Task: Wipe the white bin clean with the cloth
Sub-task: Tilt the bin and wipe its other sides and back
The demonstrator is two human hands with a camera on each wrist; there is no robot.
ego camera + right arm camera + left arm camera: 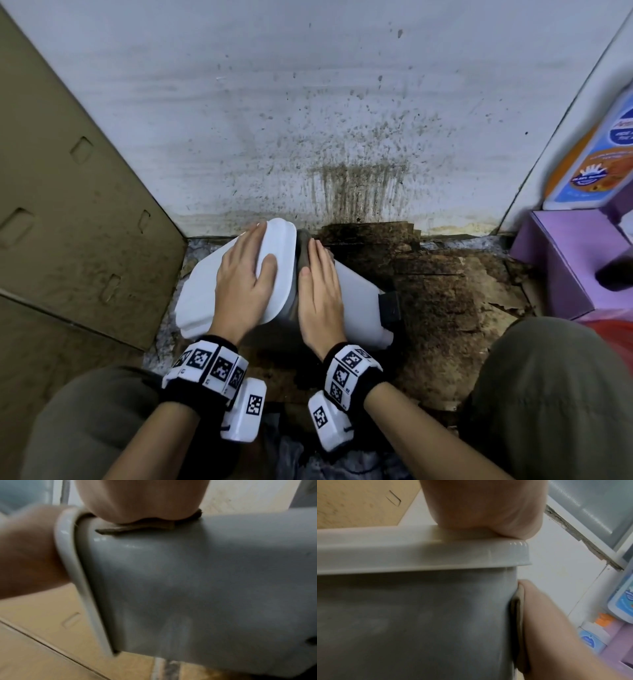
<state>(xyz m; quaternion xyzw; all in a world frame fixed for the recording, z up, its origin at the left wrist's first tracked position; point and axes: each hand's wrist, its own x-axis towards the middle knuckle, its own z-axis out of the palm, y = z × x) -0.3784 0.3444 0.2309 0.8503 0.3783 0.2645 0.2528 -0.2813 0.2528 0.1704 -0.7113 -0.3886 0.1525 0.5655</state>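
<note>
While the white bin (356, 294) lies tipped on its side on the stained floor (445, 291) near the foot of the spattered wall (308, 102), both hands rest on it from above. Left hand (245, 277) lies flat on the bin's lid (274, 274), fingers straight and slightly spread, the fingertips reaching toward the lid's far edge and the thumb stretched out along the surface; nothing is gripped, only pressed. From the left wrist view, the heel of that hand (481, 507) sits on the lid's rim (423, 553). Right hand (318, 291) lies on the bin's upturned side just beside the lid, fingers straight and close together, pointing away from the body, pressing the brownish cloth (303, 250) flat against the plastic. Part of the cloth shows ahead of and beside the fingers, and the right wrist view shows its folded edge (137, 526) squeezed out from under the palm (142, 500). The two hands lie nearly parallel, thumbs near each other across the lid's edge, each wrist wearing a marked band. Tan cardboard (68, 205) stands to the left, a purple box (565, 260) and a labelled bottle (596, 154) to the right
</note>
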